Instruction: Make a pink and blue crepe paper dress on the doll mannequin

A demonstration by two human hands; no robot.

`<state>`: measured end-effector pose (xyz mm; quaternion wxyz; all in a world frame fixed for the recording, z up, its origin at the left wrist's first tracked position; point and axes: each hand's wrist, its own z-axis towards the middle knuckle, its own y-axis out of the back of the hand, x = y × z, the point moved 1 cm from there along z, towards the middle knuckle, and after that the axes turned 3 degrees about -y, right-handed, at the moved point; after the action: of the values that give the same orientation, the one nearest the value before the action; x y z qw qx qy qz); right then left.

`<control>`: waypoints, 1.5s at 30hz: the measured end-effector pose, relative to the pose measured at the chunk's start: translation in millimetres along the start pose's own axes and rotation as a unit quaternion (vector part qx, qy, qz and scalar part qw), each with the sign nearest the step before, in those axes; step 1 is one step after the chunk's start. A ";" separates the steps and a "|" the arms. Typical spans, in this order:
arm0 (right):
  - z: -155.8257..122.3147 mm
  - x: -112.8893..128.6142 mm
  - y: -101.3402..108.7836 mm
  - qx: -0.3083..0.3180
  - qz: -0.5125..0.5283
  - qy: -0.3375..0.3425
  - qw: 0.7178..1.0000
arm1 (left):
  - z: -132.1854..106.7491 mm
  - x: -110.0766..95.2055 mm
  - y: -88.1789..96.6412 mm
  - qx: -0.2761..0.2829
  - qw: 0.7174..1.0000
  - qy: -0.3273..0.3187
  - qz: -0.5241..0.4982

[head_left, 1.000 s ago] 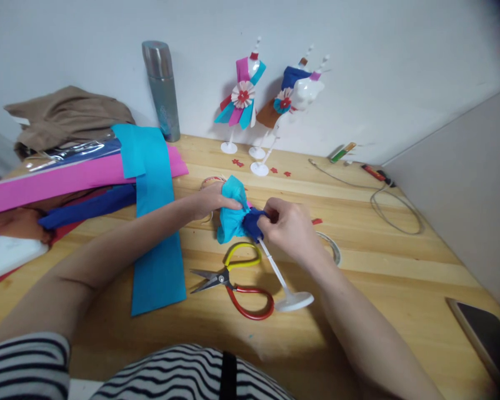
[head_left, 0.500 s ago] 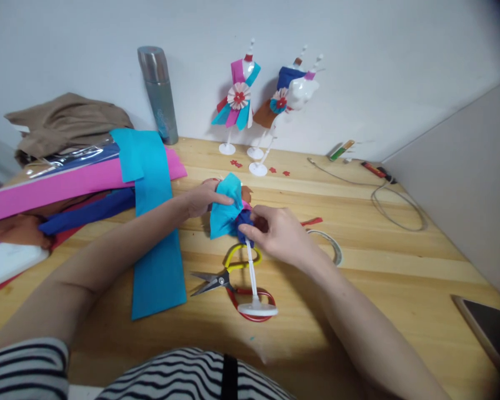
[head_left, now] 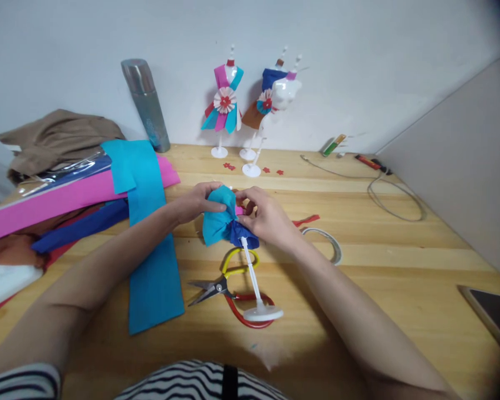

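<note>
A small mannequin on a white stand [head_left: 253, 278] is tilted between my hands, wrapped in blue crepe paper [head_left: 245, 236] with some pink above it. My left hand [head_left: 198, 203] is closed on a gathered piece of turquoise crepe paper [head_left: 216, 222] at the mannequin's left side, thumb on top. My right hand [head_left: 269, 218] pinches where the turquoise meets the pink and blue; its fingertips are partly hidden. Scissors [head_left: 220, 287] with one yellow and one red handle lie under the stand, blades apart. The stand's round white base [head_left: 263, 314] overlaps the red handle.
Dressed mini mannequins [head_left: 225, 111] stand by the wall beside a steel flask [head_left: 145, 105]. Crepe paper strips [head_left: 154, 266] and brown cloth [head_left: 62, 136] lie left. Rightward are a tape roll [head_left: 335, 250], a cable [head_left: 370, 194] and a phone-like device [head_left: 491, 311].
My right hand has shifted from the blue paper up to the turquoise gather. The stand's base has swung slightly right. The whole view has shifted a little.
</note>
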<state>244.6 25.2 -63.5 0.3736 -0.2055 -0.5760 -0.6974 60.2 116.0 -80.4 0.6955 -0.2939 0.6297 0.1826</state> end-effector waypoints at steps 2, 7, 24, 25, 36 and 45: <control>-2.8 3.0 -0.3 -0.014 -0.029 0.010 0.999 | -2.2 -7.8 0.8 0.050 0.998 -0.037 0.034; -6.4 3.0 -1.4 -0.032 -0.063 0.051 0.996 | -6.2 -21.5 3.9 0.155 0.976 -0.098 0.117; -8.2 -0.1 -5.1 -0.024 -0.141 0.093 0.985 | -7.4 -13.2 10.6 0.142 0.924 -0.208 0.288; -8.4 0.7 -5.8 -0.022 -0.153 0.096 0.983 | -7.1 -10.9 10.8 0.137 0.921 -0.218 0.294; -8.3 -1.9 -8.0 -0.033 -0.161 0.090 0.982 | -5.8 -4.1 12.8 0.149 0.920 -0.218 0.291; -10.8 4.9 -5.7 -0.039 -0.030 0.079 0.996 | -21.1 -1.5 5.9 0.125 0.919 -0.202 0.316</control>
<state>238.7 13.7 -66.4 0.3884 -0.1472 -0.5229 -0.7444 40.1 107.2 -80.8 0.7449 0.0524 0.5539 0.3682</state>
